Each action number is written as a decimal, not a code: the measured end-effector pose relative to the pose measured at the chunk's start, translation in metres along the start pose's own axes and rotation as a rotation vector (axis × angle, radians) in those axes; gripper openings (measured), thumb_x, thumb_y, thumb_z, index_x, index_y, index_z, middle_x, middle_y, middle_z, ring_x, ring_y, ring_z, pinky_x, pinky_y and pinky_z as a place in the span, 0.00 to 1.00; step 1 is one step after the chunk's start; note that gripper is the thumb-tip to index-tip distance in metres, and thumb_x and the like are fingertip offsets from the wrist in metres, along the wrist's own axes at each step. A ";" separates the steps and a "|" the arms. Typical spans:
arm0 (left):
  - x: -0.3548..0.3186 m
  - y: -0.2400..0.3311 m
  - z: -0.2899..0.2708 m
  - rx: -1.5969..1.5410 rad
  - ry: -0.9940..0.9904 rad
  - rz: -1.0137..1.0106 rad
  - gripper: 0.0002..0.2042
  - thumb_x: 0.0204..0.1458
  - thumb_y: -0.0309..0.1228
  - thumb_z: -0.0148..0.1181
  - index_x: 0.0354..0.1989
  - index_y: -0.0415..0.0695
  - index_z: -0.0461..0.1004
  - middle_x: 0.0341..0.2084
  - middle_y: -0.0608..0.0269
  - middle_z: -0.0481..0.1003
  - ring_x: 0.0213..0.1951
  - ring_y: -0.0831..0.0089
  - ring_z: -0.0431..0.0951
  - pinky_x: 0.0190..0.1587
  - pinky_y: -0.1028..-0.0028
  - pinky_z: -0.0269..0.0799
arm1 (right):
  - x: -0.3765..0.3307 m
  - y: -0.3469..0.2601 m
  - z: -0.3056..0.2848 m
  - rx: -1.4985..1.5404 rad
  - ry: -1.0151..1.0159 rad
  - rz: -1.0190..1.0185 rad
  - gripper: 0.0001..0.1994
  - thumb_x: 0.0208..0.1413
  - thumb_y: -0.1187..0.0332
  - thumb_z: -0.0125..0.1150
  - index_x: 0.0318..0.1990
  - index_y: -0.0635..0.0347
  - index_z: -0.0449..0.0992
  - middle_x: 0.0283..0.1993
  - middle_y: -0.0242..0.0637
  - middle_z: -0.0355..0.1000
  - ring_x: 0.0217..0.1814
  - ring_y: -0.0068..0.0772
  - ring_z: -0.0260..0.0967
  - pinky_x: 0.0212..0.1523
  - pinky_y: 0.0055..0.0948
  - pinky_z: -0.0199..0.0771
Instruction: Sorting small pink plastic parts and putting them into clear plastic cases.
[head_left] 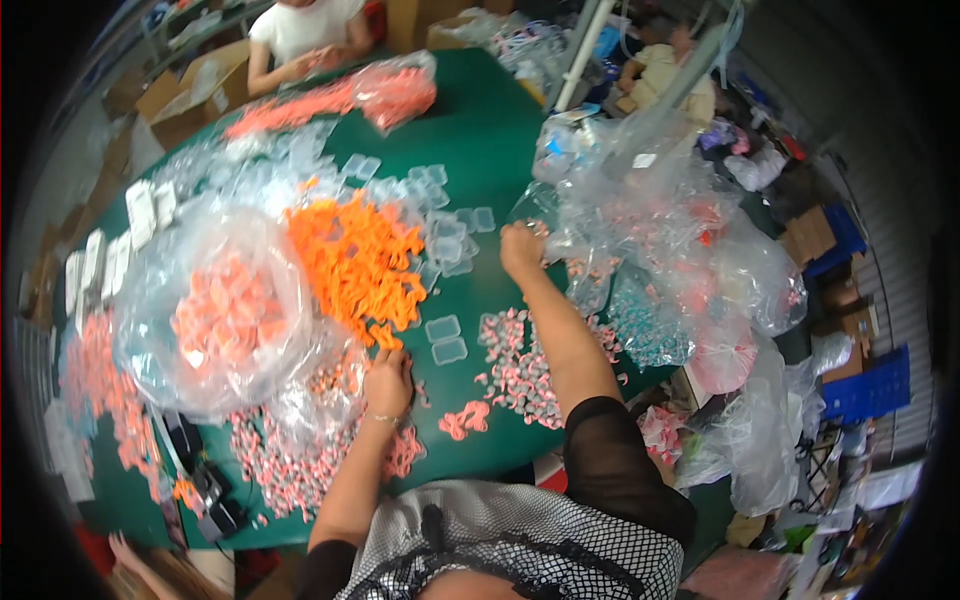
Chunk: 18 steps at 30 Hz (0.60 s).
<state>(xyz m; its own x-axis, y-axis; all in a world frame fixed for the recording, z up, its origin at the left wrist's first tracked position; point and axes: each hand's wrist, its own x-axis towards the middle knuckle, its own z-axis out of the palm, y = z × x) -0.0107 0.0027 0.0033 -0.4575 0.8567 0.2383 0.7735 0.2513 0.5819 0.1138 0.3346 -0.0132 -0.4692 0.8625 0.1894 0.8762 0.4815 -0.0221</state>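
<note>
My left hand [388, 385] is closed with its fingertips down at the near end of a heap of orange, loop-shaped pieces [365, 265]. What it holds, if anything, is hidden. Reaching farther forward, my right hand [522, 248] is closed at the edge of a clear plastic bag [535, 203], and small pieces show beside its fingers. An opened clear plastic box [447, 340] lies flat between my arms. Under and beside my right forearm spreads a pile of small pink and grey pieces [520, 375]. A few pink loop-shaped pieces [464, 420] lie nearer me.
A large clear bag of peach-coloured pieces [232, 315] stands at the left. More clear boxes [448, 240] lie beyond the orange heap. Clear bags, one with teal pieces [652, 320], crowd the right. Across the green table [470, 90] sits another person [305, 40].
</note>
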 end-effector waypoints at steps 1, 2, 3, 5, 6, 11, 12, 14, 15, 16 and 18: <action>-0.001 0.003 -0.002 -0.017 -0.022 -0.032 0.04 0.48 0.28 0.57 0.31 0.42 0.73 0.29 0.53 0.72 0.29 0.52 0.75 0.31 0.60 0.71 | -0.002 -0.002 -0.001 0.051 0.033 0.014 0.07 0.48 0.69 0.53 0.30 0.53 0.78 0.36 0.42 0.71 0.46 0.47 0.70 0.52 0.56 0.61; 0.000 0.004 -0.002 -0.033 -0.045 -0.064 0.04 0.47 0.27 0.58 0.30 0.42 0.73 0.29 0.52 0.73 0.30 0.51 0.74 0.31 0.60 0.71 | -0.005 0.000 -0.003 0.029 0.112 -0.005 0.06 0.48 0.69 0.53 0.29 0.53 0.78 0.35 0.41 0.71 0.44 0.45 0.71 0.48 0.53 0.65; -0.002 0.001 -0.006 -0.027 -0.037 -0.054 0.04 0.47 0.27 0.58 0.30 0.42 0.73 0.29 0.52 0.73 0.30 0.51 0.74 0.31 0.60 0.71 | -0.012 -0.011 -0.013 0.017 0.183 -0.043 0.06 0.48 0.69 0.53 0.29 0.53 0.77 0.34 0.40 0.71 0.41 0.44 0.72 0.44 0.49 0.68; 0.000 0.003 -0.003 -0.035 -0.035 -0.023 0.03 0.47 0.27 0.57 0.30 0.42 0.72 0.29 0.53 0.72 0.29 0.52 0.74 0.30 0.60 0.70 | -0.019 -0.008 -0.020 0.078 0.226 -0.069 0.05 0.49 0.69 0.53 0.29 0.53 0.76 0.33 0.41 0.71 0.39 0.45 0.72 0.40 0.47 0.69; 0.000 0.002 -0.003 -0.030 -0.026 -0.010 0.03 0.47 0.26 0.57 0.30 0.42 0.72 0.30 0.53 0.72 0.29 0.52 0.74 0.30 0.60 0.70 | -0.022 -0.010 -0.023 0.149 0.253 -0.120 0.04 0.50 0.69 0.53 0.29 0.53 0.75 0.32 0.41 0.70 0.36 0.45 0.72 0.36 0.45 0.70; 0.007 0.001 -0.004 -0.013 -0.016 0.012 0.04 0.47 0.27 0.58 0.30 0.43 0.72 0.29 0.53 0.72 0.28 0.52 0.74 0.29 0.60 0.71 | -0.057 -0.025 -0.036 0.339 0.138 -0.260 0.02 0.50 0.69 0.54 0.31 0.53 0.72 0.31 0.43 0.69 0.34 0.49 0.70 0.31 0.46 0.68; 0.008 0.002 -0.004 -0.014 -0.003 0.028 0.04 0.47 0.27 0.58 0.30 0.43 0.72 0.29 0.53 0.72 0.28 0.52 0.75 0.29 0.60 0.71 | -0.066 -0.026 -0.038 0.391 0.097 -0.303 0.02 0.50 0.69 0.54 0.32 0.53 0.71 0.30 0.43 0.68 0.33 0.49 0.69 0.31 0.46 0.68; 0.008 0.002 -0.004 -0.008 -0.006 0.029 0.04 0.47 0.27 0.58 0.30 0.43 0.72 0.29 0.53 0.72 0.28 0.53 0.75 0.29 0.60 0.71 | -0.083 -0.030 -0.034 0.434 0.096 -0.339 0.02 0.48 0.71 0.53 0.31 0.54 0.71 0.30 0.44 0.68 0.34 0.50 0.69 0.32 0.46 0.69; 0.008 0.001 -0.004 0.002 -0.010 0.025 0.04 0.47 0.27 0.58 0.30 0.43 0.72 0.29 0.54 0.72 0.28 0.53 0.75 0.29 0.60 0.71 | -0.089 -0.033 -0.034 0.480 0.090 -0.376 0.02 0.47 0.73 0.52 0.29 0.56 0.70 0.30 0.45 0.68 0.34 0.51 0.69 0.32 0.47 0.69; 0.007 0.000 -0.004 0.003 -0.006 0.029 0.04 0.47 0.27 0.58 0.30 0.43 0.72 0.29 0.54 0.72 0.28 0.53 0.75 0.29 0.60 0.71 | -0.095 -0.035 -0.036 0.462 0.074 -0.379 0.02 0.46 0.74 0.52 0.29 0.57 0.70 0.31 0.45 0.67 0.36 0.50 0.69 0.34 0.46 0.70; 0.005 -0.002 -0.003 0.005 -0.015 0.028 0.04 0.47 0.27 0.58 0.30 0.43 0.72 0.29 0.53 0.72 0.29 0.53 0.75 0.29 0.60 0.71 | -0.101 -0.037 -0.035 0.456 0.063 -0.363 0.03 0.46 0.75 0.52 0.29 0.57 0.70 0.32 0.45 0.67 0.37 0.50 0.69 0.34 0.46 0.70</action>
<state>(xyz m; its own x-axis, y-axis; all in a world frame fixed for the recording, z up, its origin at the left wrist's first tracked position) -0.0152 0.0051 0.0055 -0.4296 0.8697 0.2429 0.7879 0.2296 0.5714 0.1327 0.2242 0.0031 -0.7107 0.6256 0.3218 0.5182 0.7749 -0.3620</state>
